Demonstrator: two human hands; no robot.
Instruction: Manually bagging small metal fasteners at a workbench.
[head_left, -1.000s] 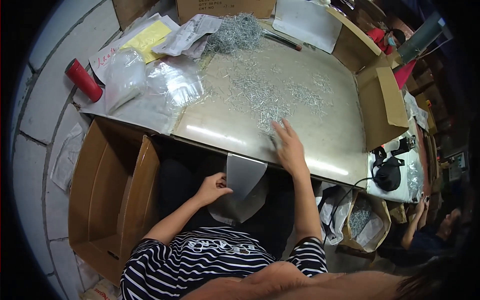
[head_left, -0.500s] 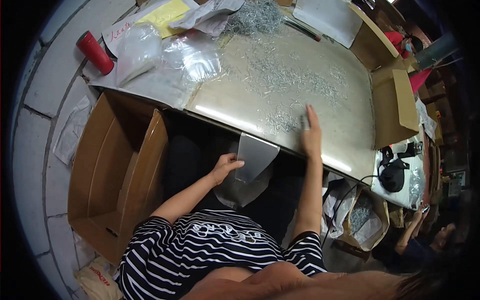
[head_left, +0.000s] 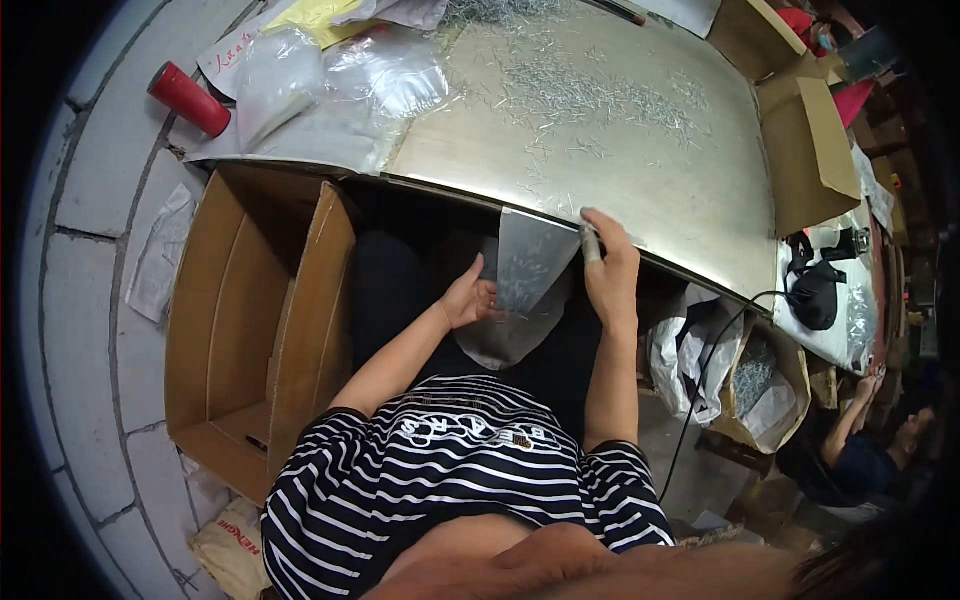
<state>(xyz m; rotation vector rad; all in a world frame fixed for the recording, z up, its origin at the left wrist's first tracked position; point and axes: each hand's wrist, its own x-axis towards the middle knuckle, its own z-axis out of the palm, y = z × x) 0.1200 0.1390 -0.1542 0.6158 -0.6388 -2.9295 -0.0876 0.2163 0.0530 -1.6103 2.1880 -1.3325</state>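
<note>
A grey, tapering chute-like sheet (head_left: 532, 262) hangs down from the table's front edge, with blurred small metal pieces on its face. Beside its lower left edge is my left hand (head_left: 468, 299), thumb raised and apart from the loosely curled fingers; nothing shows held in it. Beneath the chute, in front of my lap, a translucent bag (head_left: 505, 345) hangs; its mouth is partly hidden. My right hand (head_left: 612, 272) is at the table edge by the chute's upper right corner, fingers extended, one wrapped in grey. Thin nail-like metal pieces (head_left: 615, 95) lie scattered over the metal tabletop (head_left: 690, 185).
An open cardboard box (head_left: 235, 320) stands at left; a red cup (head_left: 190, 98) and clear plastic bags (head_left: 390, 80) lie behind it. At right are a cardboard flap (head_left: 815, 150), a black cable (head_left: 705, 375) and a carton of metal pieces (head_left: 755, 385). Another person (head_left: 870, 450) sits far right.
My right hand has swept toward me to the table edge. The small heap near the edge has mostly gone, and pieces now show on the chute. My left thumb has lifted off the chute.
</note>
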